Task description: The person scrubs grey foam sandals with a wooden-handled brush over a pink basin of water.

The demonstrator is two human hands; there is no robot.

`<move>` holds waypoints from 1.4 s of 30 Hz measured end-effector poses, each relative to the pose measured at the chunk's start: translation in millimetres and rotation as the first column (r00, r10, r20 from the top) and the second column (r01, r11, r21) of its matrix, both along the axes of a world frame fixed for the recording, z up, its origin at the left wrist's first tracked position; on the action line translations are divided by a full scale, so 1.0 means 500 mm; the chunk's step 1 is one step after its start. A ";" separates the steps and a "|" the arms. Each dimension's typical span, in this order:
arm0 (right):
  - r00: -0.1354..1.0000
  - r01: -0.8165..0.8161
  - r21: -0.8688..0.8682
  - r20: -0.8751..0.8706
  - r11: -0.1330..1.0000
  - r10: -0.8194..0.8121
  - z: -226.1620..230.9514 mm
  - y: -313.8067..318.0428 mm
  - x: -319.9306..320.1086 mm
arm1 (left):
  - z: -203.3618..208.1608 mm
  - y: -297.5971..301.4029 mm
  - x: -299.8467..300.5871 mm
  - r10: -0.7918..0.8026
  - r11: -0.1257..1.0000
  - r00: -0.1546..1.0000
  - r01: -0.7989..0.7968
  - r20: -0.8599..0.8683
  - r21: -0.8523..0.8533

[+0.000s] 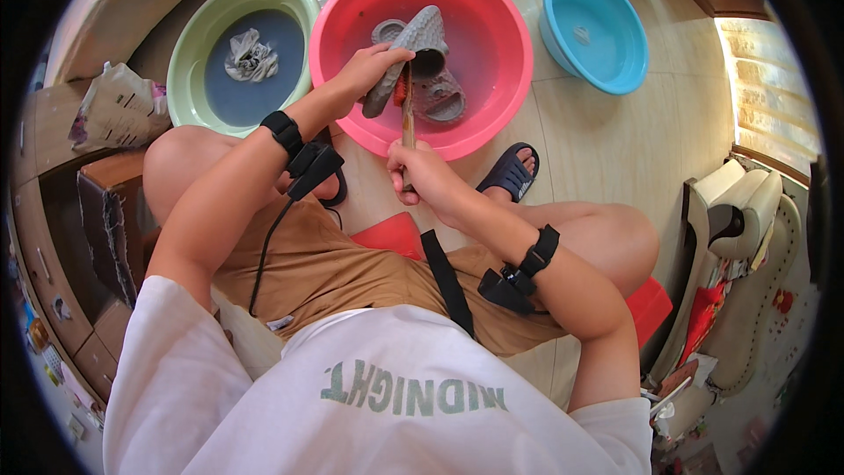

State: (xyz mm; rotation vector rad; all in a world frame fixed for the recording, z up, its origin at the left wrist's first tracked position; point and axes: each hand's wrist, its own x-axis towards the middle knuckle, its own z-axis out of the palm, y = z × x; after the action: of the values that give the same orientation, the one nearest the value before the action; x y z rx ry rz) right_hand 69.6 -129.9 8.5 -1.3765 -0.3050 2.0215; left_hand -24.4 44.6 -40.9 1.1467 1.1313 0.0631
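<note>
My left hand (pixel 367 73) grips a grey clog (pixel 422 33) with a bumpy, textured surface, tilted above the pink basin (pixel 505 0). In my right hand (pixel 425 174) is the wooden handle of a scrubbing brush (pixel 408 123). Its reddish bristles are at the clog's near side, just below my left fingers; whether they touch it I cannot tell. Beneath, a second grey clog (pixel 441 100) lies in the cloudy water of the pink basin. Both hands are closed, and my left fingertips are partly hidden behind the clog.
To the left, a green basin (pixel 180 70) holds greyish water and a crumpled pale cloth (pixel 252 57). A blue basin (pixel 552 31) of water stands right of the pink one. A plastic bag (pixel 123 110) rests by the left cabinet. Some red plastic (pixel 387 236) shows between my legs.
</note>
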 end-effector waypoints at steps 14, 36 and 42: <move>0.959 0.228 0.081 0.155 0.970 -0.238 -0.015 0.019 0.003 | 0.039 -0.021 0.021 -0.047 0.999 0.925 0.048 0.378 0.006; 0.899 0.344 0.075 0.263 0.936 -0.351 -0.026 0.053 0.037 | 0.052 -0.027 0.023 -0.110 0.988 0.921 0.144 0.374 -0.064; 0.896 0.348 0.053 0.273 0.936 -0.349 -0.019 0.052 0.020 | 0.059 -0.039 0.026 -0.091 0.987 0.930 0.132 0.356 -0.094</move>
State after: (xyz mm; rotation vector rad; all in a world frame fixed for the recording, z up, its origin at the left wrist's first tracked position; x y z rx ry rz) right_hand 79.7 -104.1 -1.2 -1.5903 -0.1668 1.5349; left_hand -11.7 25.2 -11.5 1.0442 0.7411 0.1083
